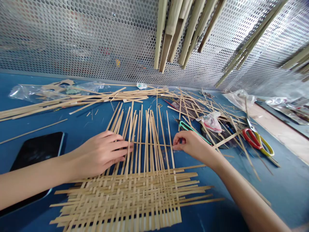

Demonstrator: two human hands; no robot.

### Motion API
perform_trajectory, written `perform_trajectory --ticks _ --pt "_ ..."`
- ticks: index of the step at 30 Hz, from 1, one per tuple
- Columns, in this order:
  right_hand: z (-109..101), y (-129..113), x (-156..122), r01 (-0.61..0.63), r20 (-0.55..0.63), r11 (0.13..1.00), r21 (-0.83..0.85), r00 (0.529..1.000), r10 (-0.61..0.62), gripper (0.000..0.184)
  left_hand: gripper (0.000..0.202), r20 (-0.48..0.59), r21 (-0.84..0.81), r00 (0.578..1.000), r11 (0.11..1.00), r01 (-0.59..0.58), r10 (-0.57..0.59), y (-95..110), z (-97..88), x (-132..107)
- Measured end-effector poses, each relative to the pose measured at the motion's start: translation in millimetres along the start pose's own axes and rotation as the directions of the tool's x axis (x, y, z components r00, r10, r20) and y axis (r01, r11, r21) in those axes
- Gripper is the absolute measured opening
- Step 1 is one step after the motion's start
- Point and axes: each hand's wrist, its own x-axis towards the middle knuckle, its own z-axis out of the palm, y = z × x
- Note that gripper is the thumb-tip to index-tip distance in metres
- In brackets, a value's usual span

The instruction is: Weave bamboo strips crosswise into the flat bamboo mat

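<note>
Mid-weave, a person's left hand (100,156) lies open and slightly curled across a fan of upright bamboo strips (145,135), its fingertips reaching just past the strips' midline. The right hand (193,146) closes thumb and forefinger in a pinch on the end of a thin crosswise bamboo strip (154,144), which runs between the two hands and passes among the uprights. Directly below both hands, nearer the person, lies a woven bamboo mat (127,199), its tight crisscross pattern giving way to the loose uprights that rise from it under the left palm.

Just beyond the right hand sit green-handled scissors (190,130), close to a crumpled pink-and-white plastic bag (210,122). Farther right, red-and-yellow-handled scissors (256,143) rest among scattered bamboo offcuts (205,109). Under the left forearm lies a black tablet (36,151), and beyond it a long bundle of loose bamboo strips (72,101) stretches across the blue worktable (277,193) beside a clear plastic bag (26,91). Along the far edge rises a perforated metal screen (72,38), with long bamboo slats (183,32) hanging in front of it at upper right.
</note>
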Motion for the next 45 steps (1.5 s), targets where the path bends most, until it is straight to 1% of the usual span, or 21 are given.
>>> perform_trajectory --ticks 2,3,5,7,9,11,13,17,20,24,30,40,45 --pt "-1 -2 -2 -0.003 -0.023 0.998 -0.056 1.0 0.001 0.01 0.025 0.023 0.01 1.0 1.0 0.005 -0.005 1 -0.3 -1" --pt "-1 -3 -2 -0.004 -0.019 0.998 -0.064 1.0 0.002 0.011 0.025 0.038 0.0 0.999 1.0 0.025 -0.025 1 -0.2 -1" --pt "-2 -3 -2 -0.007 0.003 0.999 -0.048 1.0 0.007 0.013 0.024 0.055 -0.038 0.994 0.995 0.092 -0.09 2 1.0 -2" --pt "-2 -2 -1 -0.008 0.015 0.999 -0.033 1.0 0.008 0.015 0.023 0.047 -0.062 0.984 0.983 0.172 -0.17 4 3.4 -2" --pt "-2 -1 0 -0.009 0.015 1.0 -0.022 1.0 0.009 0.016 0.017 0.03 -0.064 0.969 0.967 0.247 -0.246 6 6.3 -2" --pt "-1 -1 2 -0.006 0.004 1.0 -0.016 1.0 0.006 0.017 0.012 0.024 -0.052 0.957 0.956 0.288 -0.287 7 8.4 -2" --pt "-1 -1 3 0.002 -0.007 1.0 -0.013 1.0 -0.002 0.017 0.013 0.01 -0.026 0.96 0.96 0.28 -0.279 7 9.1 -2" --pt "1 -2 3 0.023 -0.009 1.0 -0.008 1.0 -0.023 0.014 0.013 -0.007 0.036 0.978 0.977 0.208 -0.208 7 7.4 -2" --pt "3 -1 2 0.03 -0.005 1.0 -0.001 1.0 -0.03 0.013 0.014 -0.006 0.055 0.983 0.981 0.185 -0.185 7 6.8 -1" --pt "1 3 3 0.027 0.029 0.999 0.018 0.999 -0.027 0.01 0.023 -0.043 0.046 0.978 0.977 0.207 -0.205 8 7.8 -2" --pt "-8 8 3 0.027 0.065 0.999 0.024 0.997 -0.029 0.006 0.018 -0.046 0.091 0.983 0.979 0.182 -0.178 10 6.8 -2" --pt "-2 7 3 0.05 0.032 0.999 -0.007 0.998 -0.05 0.009 0.028 -0.077 0.053 0.976 0.977 0.208 -0.204 11 8.0 -2" --pt "-2 4 2 0.024 0.033 0.998 0.052 0.999 -0.026 0.008 0.029 -0.115 0.054 0.973 0.977 0.207 -0.2 9 10.7 -3"
